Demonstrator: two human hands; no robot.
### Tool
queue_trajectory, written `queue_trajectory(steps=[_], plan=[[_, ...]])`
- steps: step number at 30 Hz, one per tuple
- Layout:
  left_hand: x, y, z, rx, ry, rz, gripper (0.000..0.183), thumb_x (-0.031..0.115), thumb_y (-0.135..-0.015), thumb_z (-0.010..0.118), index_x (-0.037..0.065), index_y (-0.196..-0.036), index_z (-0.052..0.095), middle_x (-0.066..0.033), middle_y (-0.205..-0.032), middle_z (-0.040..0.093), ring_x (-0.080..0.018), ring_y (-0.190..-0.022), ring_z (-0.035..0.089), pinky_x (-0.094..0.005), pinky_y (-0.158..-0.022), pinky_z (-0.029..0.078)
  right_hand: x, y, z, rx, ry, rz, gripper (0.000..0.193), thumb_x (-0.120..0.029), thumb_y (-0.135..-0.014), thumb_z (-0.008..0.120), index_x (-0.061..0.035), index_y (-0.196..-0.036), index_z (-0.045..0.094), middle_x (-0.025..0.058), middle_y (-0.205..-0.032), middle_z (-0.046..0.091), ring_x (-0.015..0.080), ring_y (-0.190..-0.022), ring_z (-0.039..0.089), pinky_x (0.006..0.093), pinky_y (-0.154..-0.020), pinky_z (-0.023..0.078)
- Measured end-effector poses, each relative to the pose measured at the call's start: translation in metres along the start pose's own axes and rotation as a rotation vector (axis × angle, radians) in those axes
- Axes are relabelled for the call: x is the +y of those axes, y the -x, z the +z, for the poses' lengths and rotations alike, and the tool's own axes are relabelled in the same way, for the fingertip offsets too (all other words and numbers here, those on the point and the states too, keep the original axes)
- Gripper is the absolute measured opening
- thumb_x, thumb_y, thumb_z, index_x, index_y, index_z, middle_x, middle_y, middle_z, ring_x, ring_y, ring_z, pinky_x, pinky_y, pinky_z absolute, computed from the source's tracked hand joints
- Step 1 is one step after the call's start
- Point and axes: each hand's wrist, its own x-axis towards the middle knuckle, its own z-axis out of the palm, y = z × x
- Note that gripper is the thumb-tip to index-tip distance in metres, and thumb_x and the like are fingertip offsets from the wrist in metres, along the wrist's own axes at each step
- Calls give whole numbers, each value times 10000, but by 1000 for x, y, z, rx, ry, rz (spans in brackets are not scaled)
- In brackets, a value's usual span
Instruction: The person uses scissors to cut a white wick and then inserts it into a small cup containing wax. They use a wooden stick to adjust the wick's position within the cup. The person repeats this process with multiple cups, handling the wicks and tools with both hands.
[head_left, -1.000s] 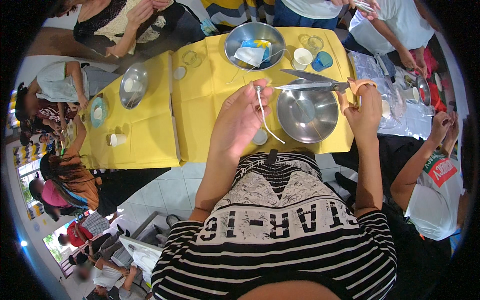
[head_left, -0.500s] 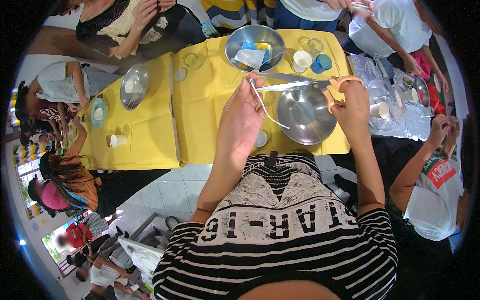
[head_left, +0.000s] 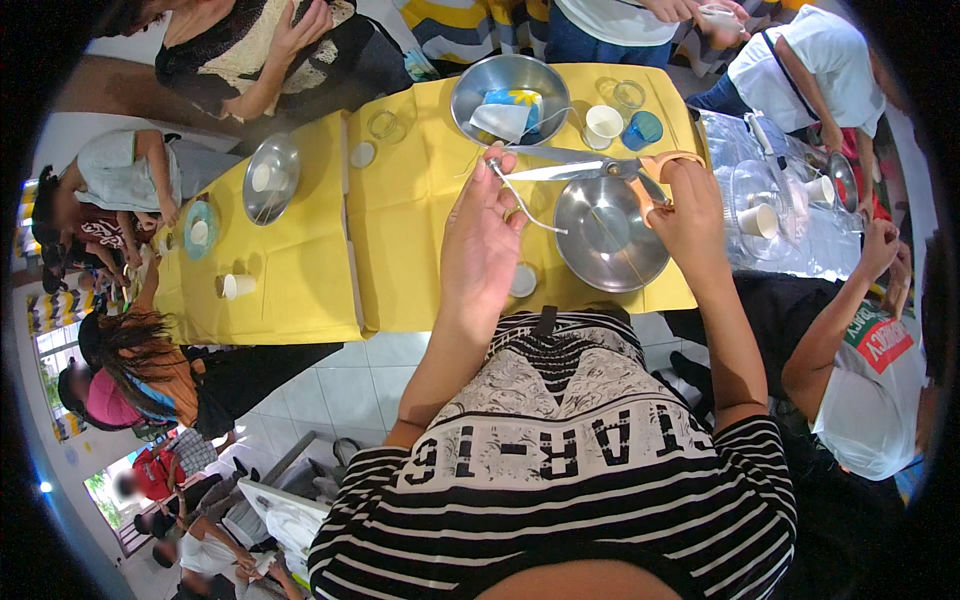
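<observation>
My left hand (head_left: 478,245) is raised over the table, its thumb and fingertips pinching a white wick (head_left: 530,212) by its small metal tab. The wick's loose end curves down to the right. In my right hand (head_left: 692,215) are scissors (head_left: 640,178) with orange handles. Their blades are spread and point left, with the tips close to my left fingertips. A shiny steel bowl (head_left: 580,262) sits beneath the scissors. Behind them, a second steel bowl (head_left: 465,100) holds a blue and yellow packet (head_left: 525,98) and a white piece (head_left: 500,122).
Beside the far bowl stand a white paper cup (head_left: 602,127), a blue glass (head_left: 642,130) and a clear glass jar (head_left: 629,95). A round lid (head_left: 523,281) lies near the front edge of the yellow-covered table (head_left: 400,270). People stand around, with another steel bowl (head_left: 287,150) at left.
Both my hands and the scissors have shifted slightly left, the wick still pinched. The person at the far right has leaned lower over the foil-covered table.
</observation>
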Motion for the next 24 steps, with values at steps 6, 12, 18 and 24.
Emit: queue_trajectory(steps=[6, 12, 18, 24], plan=[[-4, -2, -1, 31, 69, -112, 301, 309, -925, 552, 156, -1184, 567, 76, -983, 600, -66, -748, 442, -241, -713, 354, 1, 4, 2, -23, 45, -27, 393, -4, -523, 698, -37, -883, 544, 92, -867, 567, 271, -818, 574, 365, -724, 447], [-7, -9, -17, 28, 308, -314, 237, 287, -948, 503, 202, -1141, 612, 64, -951, 661, -136, -682, 508, -290, -639, 405, 8, 0, 2, -29, 70, -84, 354, -10, -557, 688, -36, -883, 553, 93, -850, 568, 268, -795, 580, 361, -708, 457], [-8, -9, -21, -26, 301, -328, 220, 286, -949, 501, 204, -1114, 621, 84, -948, 661, -132, -691, 507, -286, -598, 386, 12, -4, -3, -100, 88, -105, 356, -28, -591, 707, -38, -914, 559, 97, -862, 578, 276, -815, 586, 362, -730, 466], [-10, -9, -21, 44, 287, -297, 206, 268, -939, 523, 190, -1103, 622, 79, -964, 665, -125, -706, 521, -281, -606, 396, 13, -6, -3, -119, 68, -125, 360, -39, -597, 714, -49, -923, 561, 96, -863, 580, 273, -826, 589, 359, -746, 471]])
